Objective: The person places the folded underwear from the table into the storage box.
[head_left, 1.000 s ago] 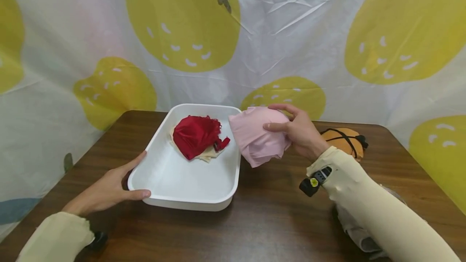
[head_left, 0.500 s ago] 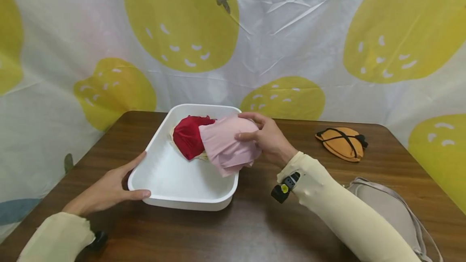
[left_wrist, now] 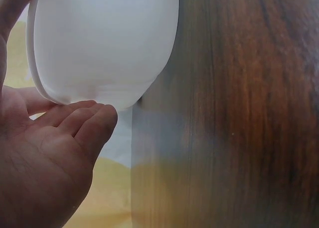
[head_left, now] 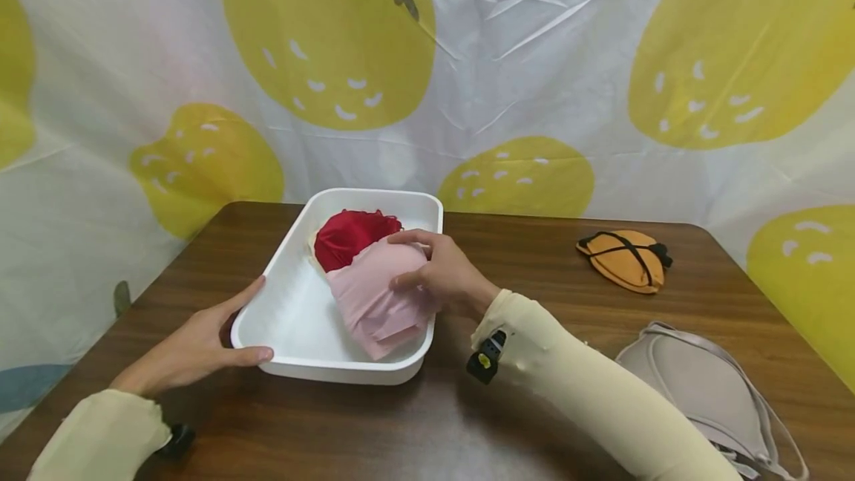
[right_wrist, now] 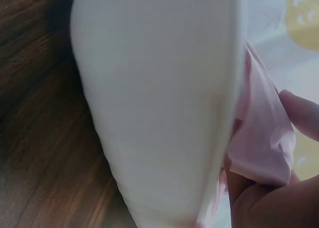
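Observation:
A folded pink bra [head_left: 381, 292] lies tilted over the right side of a white tray [head_left: 294, 325], partly covering a red bra [head_left: 350, 236]. My right hand [head_left: 444, 273] pinches its right part, thumb on top; the right wrist view shows the pink cloth [right_wrist: 264, 133] between thumb and fingers beyond the tray wall. A bit of cream cloth [head_left: 312, 245] shows beneath the red bra. At the tray's near left corner, my left hand [head_left: 194, 347] holds the rim, thumb along the front, fingers [left_wrist: 94, 125] against the outer wall.
An orange bra [head_left: 628, 262] with crossed black straps lies folded at the back right of the brown table [head_left: 534, 421]. Nearer, a grey bra [head_left: 701, 384] lies at the right, by my right forearm. A lemon-print curtain [head_left: 521, 80] hangs behind the table.
My right hand has carried the pink bra leftward and down, from beside the tray to over its right side. The grey bra has come into fuller view. My left hand stays on the tray.

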Action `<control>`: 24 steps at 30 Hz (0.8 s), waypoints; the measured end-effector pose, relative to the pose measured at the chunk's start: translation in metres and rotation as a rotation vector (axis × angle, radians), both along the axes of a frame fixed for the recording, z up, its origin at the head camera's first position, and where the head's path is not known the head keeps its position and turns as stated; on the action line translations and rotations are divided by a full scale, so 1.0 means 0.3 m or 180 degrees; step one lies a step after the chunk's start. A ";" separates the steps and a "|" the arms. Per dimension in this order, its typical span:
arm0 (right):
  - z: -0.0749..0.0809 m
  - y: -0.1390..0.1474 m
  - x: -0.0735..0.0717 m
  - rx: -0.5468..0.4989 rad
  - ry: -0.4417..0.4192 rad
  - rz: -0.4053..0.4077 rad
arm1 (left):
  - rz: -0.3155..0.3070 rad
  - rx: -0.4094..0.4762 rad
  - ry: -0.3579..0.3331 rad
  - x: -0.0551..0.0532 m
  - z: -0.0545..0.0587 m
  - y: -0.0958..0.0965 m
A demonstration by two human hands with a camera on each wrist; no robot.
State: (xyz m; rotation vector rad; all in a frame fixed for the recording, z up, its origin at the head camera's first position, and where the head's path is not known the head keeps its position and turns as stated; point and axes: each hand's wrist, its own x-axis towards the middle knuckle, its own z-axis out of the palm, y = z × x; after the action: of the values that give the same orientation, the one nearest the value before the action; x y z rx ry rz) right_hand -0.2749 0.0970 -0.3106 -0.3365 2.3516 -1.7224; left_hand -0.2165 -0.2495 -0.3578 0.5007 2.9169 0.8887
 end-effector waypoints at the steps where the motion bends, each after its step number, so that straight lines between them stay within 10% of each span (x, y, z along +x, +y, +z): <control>1: -0.006 -0.005 0.002 0.0086 0.0089 0.0054 | 0.0003 -0.0011 -0.0003 0.000 0.000 0.000; 9: -0.041 -0.032 0.026 0.0965 0.1099 0.0547 | -0.0028 -0.0009 0.0015 0.000 0.002 0.001; 24: -0.052 -0.092 0.042 0.2501 0.1584 0.0996 | -0.0002 -0.0007 -0.0015 0.002 0.003 0.005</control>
State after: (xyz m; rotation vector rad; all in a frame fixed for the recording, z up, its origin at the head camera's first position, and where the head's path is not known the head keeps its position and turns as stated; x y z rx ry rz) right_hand -0.2624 0.0694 -0.3262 -0.9885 2.8673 -0.5281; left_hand -0.2161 -0.2480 -0.3570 0.4988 2.9128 0.8852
